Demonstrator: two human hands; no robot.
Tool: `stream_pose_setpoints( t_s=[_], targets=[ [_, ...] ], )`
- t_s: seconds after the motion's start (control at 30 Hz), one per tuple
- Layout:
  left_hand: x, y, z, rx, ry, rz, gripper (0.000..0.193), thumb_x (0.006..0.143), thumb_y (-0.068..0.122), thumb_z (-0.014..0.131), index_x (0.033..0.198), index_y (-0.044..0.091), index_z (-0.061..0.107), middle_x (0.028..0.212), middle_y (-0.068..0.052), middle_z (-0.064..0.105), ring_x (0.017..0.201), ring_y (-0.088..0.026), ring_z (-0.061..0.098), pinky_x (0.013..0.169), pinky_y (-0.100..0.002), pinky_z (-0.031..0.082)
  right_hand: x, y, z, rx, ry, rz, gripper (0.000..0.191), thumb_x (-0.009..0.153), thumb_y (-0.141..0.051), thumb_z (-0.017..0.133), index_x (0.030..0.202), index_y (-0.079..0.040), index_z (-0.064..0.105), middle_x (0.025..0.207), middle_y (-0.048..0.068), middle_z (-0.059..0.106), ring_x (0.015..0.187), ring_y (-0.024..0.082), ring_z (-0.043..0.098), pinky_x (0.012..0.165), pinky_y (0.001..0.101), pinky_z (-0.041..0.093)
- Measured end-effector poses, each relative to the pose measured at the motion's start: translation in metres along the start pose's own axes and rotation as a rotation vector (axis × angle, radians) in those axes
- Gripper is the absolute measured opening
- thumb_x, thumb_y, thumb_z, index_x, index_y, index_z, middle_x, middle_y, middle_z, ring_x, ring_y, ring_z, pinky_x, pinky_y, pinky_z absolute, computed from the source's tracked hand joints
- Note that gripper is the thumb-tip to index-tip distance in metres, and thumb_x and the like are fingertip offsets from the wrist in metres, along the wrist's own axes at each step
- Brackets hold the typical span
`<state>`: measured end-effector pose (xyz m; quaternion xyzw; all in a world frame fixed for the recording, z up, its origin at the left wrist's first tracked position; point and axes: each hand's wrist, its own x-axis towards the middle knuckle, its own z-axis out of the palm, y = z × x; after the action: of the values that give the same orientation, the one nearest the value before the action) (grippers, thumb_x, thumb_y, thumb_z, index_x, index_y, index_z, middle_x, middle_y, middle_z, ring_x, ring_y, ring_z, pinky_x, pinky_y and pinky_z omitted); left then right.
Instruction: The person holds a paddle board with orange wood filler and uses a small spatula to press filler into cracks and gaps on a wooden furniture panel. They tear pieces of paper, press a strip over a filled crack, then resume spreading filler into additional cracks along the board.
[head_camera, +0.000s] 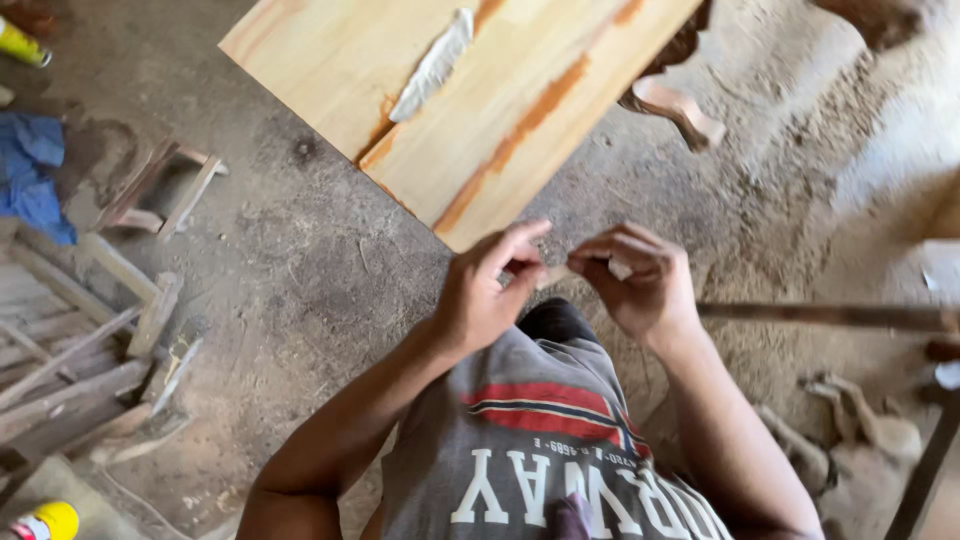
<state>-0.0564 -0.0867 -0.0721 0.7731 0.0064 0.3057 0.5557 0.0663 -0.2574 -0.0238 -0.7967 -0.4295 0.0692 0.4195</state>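
Grey shirt (540, 440) filled the bottom of the view, nearest the camera, both forearms rising from it.

Biggest item: pale wood panel (470, 90) lying on the dirt floor (300, 280), just above the hands, with reddish streaks and a strip of light filler or putty (432, 65) smeared along a seam. Its near corner pointed at the left hand.

Left of the hands, well apart: stack of weathered timber frames (80, 350). Further up-left, blue cloth (30, 175). Right of the hands, a dark bar (830, 316) ran off sideways. Yellow can (45, 522) sat at bottom-left, well apart.

Hands were together in front of the chest. Left hand (485, 295) and right hand (640, 280) both pinched a small pale piece (556, 274), fingertips closed on it from either side. Too small to tell what it was; possibly a scrap of sandpaper or filler.

Judgement: looked like prep of that small piece, tearing or folding it, before work on the panel. Next move would call for a firm two-sided pinch and a short reach up to the filled seam.
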Motion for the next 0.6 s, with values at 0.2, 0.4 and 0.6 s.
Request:
stream_pose_setpoints(
  t_s=[0.2, 0.4, 0.6],
  targets=[
    [0.05, -0.012, -0.035, 0.298, 0.401, -0.113, 0.019, 0.097, -0.001, 0.072, 0.115, 0.002, 0.07, 0.098, -0.01, 0.072, 0.084, -0.015, 0.073, 0.071, -0.027, 0.059, 0.141, 0.054, 0.0, 0.21, -0.111, -0.036, 0.009, 0.097, 0.002, 0.07, 0.104, -0.001, 0.076, 0.093, 0.004, 0.075, 0.079, 0.009, 0.066, 0.074, 0.0242, 0.055],
    [0.102, -0.033, -0.05, 0.553, 0.51, -0.127, 0.01, 0.096, 0.0, 0.071, 0.105, 0.002, 0.07, 0.098, -0.012, 0.071, 0.084, -0.022, 0.071, 0.072, -0.031, 0.06, 0.262, 0.082, 0.037, 0.352, -0.26, -0.105, 0.006, 0.096, -0.003, 0.076, 0.098, 0.001, 0.073, 0.082, 0.004, 0.072, 0.068, 0.005, 0.063, 0.061, 0.0222, 0.053],
    [0.132, -0.074, -0.052, 0.707, 0.325, -0.013, 0.012, 0.092, 0.0, 0.07, 0.105, 0.001, 0.07, 0.1, -0.012, 0.069, 0.096, -0.032, 0.068, 0.084, -0.042, 0.055, 0.292, 0.089, 0.065, 0.343, -0.395, -0.024, 0.008, 0.092, -0.007, 0.079, 0.093, 0.0, 0.074, 0.075, 0.004, 0.07, 0.061, 0.006, 0.059, 0.053, 0.0235, 0.048]
  ],
)
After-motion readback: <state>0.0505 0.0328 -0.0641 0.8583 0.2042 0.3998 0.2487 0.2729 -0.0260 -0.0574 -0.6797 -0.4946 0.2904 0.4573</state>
